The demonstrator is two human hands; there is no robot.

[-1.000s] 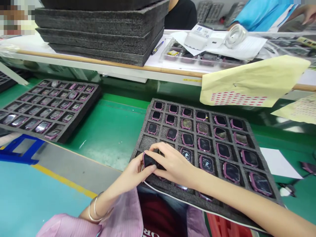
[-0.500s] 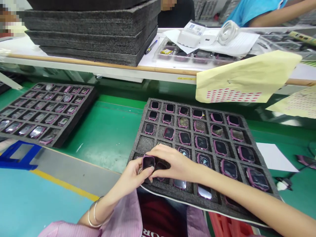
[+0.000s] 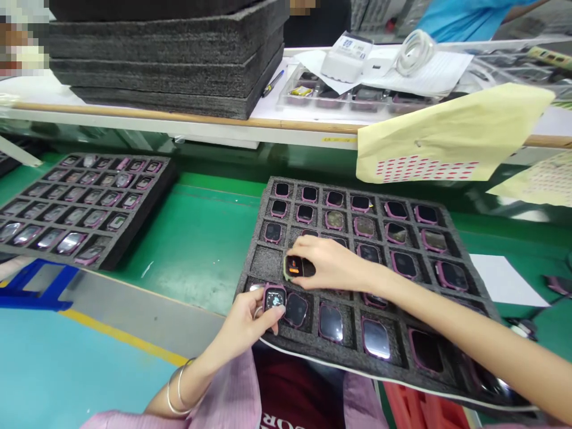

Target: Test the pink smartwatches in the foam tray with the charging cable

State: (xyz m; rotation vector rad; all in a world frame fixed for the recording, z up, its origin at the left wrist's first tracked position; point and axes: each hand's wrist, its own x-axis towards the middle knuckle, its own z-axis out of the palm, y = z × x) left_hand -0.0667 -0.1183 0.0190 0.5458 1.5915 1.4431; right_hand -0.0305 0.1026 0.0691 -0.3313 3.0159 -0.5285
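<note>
Now the right hand (image 3: 328,265) has moved up the foam tray (image 3: 263,262) and pinches a little watch (image 3: 294,267) over a pocket. The left hand (image 3: 250,319) pinches a pink watch (image 3: 274,298) at the tray's near edge.

taking the foam tray (image 3: 263,262) in front of me as the landmark: left of it the green belt (image 3: 201,238) lies bare, an open lane between this tray and the second foam tray (image 3: 111,253) further left. i see one vacant pocket (image 3: 267,260) at the tray's left edge, just left of my right hand (image 3: 330,262). my right forearm (image 3: 469,339) crosses the tray's near right pockets and blocks reach there. my left hand (image 3: 250,319) sits at the near left corner. beyond the tray, the shelf edge (image 3: 223,122) and a hanging yellow sticker sheet (image 3: 447,137) overhang its far side, above the far right pockets. right of the tray lies white paper (image 3: 504,280).
</note>
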